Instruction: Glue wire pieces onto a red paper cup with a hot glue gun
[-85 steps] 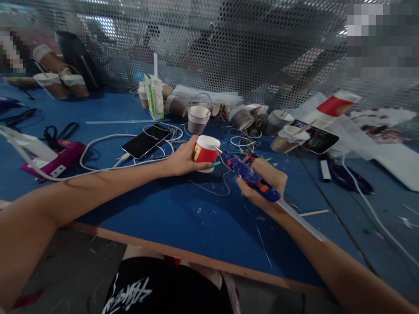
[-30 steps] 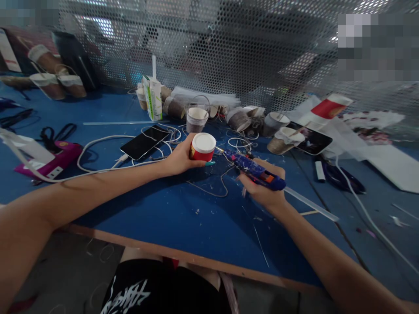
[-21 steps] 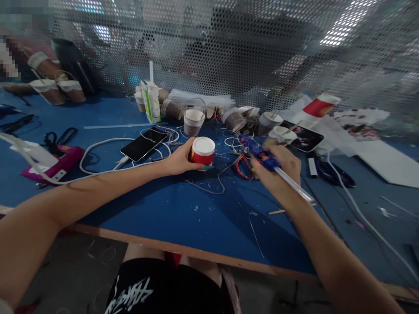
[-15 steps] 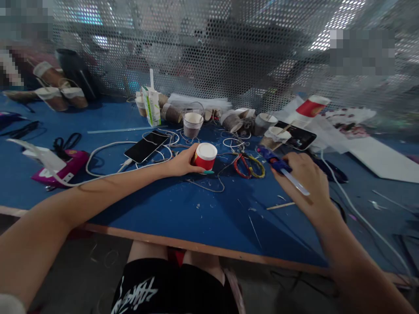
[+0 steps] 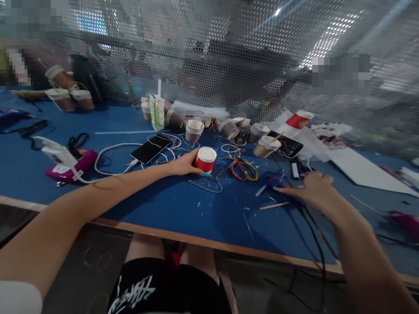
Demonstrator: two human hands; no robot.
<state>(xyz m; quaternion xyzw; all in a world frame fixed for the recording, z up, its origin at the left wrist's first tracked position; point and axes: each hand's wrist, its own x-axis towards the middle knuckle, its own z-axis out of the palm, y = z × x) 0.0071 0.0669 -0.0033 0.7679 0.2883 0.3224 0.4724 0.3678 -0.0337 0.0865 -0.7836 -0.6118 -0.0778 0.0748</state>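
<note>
Left hand [image 5: 184, 165] is grasping red cup [image 5: 205, 166]; between its three and four o'clock, right hand [image 5: 314, 192] is overlapping glue gun [image 5: 276, 179], grip indeterminable.

The red-and-white cup [image 5: 205, 167] looks like smooth paper, its pale end matt. The blue glue gun [image 5: 275, 179] appears to be plastic, its finish blurred, and the stick [image 5: 261, 190] at its end looks like translucent plastic. The worktop [image 5: 196, 222] has a smooth blue surface with a dull sheen; its front edge [image 5: 183, 239] looks like bare wood. The thin stick [image 5: 273, 206] also seems to be wood, pale and unpolished. The phone [image 5: 145, 152] has a dark, glossy, glass-like front. The magenta power strip [image 5: 63, 173] is shiny plastic. The carton [image 5: 158, 114] looks like smooth printed paperboard. The back panel [image 5: 216, 56] is perforated metal, glinting in patches. The black shorts [image 5: 170, 288] are matt cloth.
</note>
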